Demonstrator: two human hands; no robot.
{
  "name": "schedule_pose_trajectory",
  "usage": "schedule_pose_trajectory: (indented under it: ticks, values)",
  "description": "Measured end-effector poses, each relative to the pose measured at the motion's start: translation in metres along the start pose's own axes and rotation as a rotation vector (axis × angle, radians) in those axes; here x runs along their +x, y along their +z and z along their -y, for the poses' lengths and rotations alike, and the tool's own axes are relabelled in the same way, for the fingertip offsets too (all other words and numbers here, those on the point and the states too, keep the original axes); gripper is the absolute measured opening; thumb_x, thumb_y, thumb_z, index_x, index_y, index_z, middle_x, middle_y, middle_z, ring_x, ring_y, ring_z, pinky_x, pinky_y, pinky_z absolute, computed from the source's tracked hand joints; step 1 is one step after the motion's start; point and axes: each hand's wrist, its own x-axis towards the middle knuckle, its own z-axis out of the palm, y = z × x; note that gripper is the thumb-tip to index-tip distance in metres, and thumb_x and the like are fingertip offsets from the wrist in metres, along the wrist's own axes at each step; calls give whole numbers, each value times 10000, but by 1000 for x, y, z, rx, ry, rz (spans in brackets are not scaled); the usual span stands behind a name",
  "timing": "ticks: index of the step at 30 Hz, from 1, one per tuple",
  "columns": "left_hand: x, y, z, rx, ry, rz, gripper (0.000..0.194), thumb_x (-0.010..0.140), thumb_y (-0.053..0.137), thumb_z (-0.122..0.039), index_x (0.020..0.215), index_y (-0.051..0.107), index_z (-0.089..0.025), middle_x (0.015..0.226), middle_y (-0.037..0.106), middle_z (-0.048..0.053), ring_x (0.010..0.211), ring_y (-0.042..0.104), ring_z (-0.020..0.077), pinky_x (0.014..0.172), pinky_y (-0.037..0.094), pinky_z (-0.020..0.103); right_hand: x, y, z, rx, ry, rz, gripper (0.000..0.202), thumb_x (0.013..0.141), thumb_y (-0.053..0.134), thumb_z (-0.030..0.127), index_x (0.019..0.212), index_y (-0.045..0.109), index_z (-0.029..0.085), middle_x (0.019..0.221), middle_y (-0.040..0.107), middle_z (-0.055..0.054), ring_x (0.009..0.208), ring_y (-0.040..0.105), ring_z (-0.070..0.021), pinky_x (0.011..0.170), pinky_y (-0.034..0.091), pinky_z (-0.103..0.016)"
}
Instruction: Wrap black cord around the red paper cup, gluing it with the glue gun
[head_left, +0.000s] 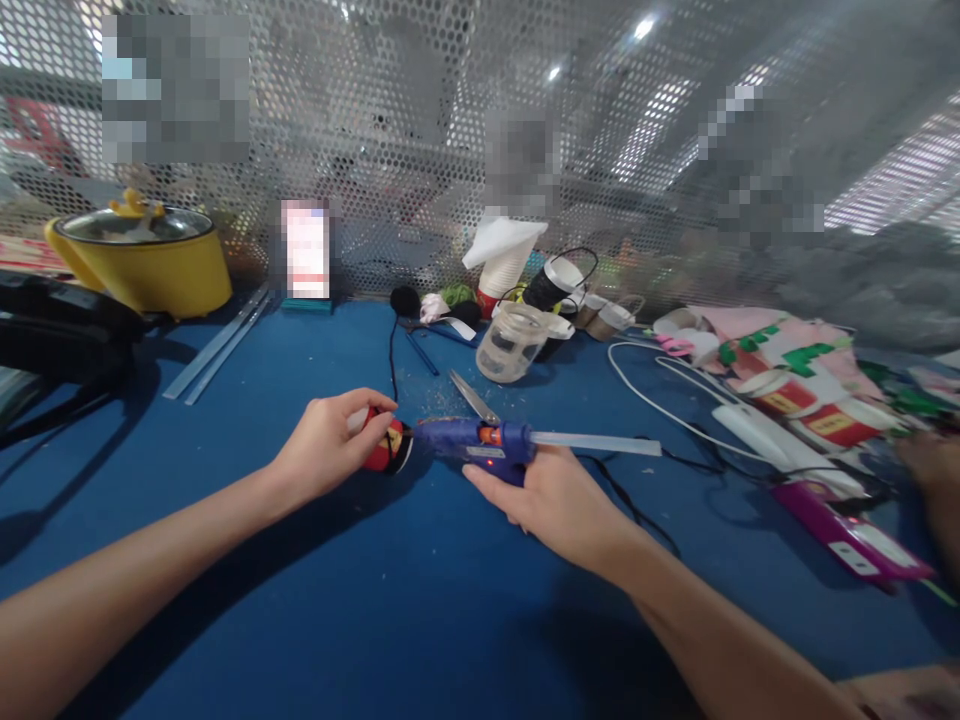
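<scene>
My left hand (pixel 334 440) grips a small red paper cup (pixel 379 450) lying on its side, its dark-edged end facing right. A black yarn strand (pixel 392 360) runs from the cup area back to a black yarn ball (pixel 405 300). In my right hand (pixel 559 500) is a blue hot glue gun (pixel 465 440), its red light on and a clear glue stick (pixel 600 443) sticking out of the rear. The gun's nozzle points left, at or very close to the cup's edge; contact cannot be made out. Just behind the gun lie scissors (pixel 474 397).
A clear plastic jar (pixel 511 345) and several yarn-wrapped cups (pixel 553 283) stand at the back. Left are a yellow pot (pixel 154 262), glue sticks (pixel 217 345) and a phone (pixel 306 250). Right lie white cables (pixel 637 400), a power strip (pixel 784 450), and a purple device (pixel 851 535) near another person's hand (pixel 934 480).
</scene>
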Motion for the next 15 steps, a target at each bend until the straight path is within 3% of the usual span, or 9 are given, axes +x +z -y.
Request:
schedule_pose_trajectory:
  ticks: [8,12,15]
  values:
    - [1,-1,-1,-3,-15,0,264,757,457,-323,863,633,-156,719,665,32,649,598,167,582,445,243,-7,2,-1,-251,-122,10,190,730,485,310,748,616,174,707,643,-52,686,597,-212,628,453,-303]
    - [1,-1,-1,-12,-24,2,275,759,455,-331,873,631,-154,717,662,33,641,591,163,577,437,239,-6,1,-1,-164,-89,31,165,727,495,302,736,604,178,661,632,-36,620,590,-183,570,453,-272]
    - [0,0,-2,4,-12,-1,276,759,455,-336,869,634,-156,704,660,28,623,585,156,566,432,234,-3,-1,0,-59,-38,11,130,724,508,288,720,587,185,495,561,14,486,548,-144,489,433,-239]
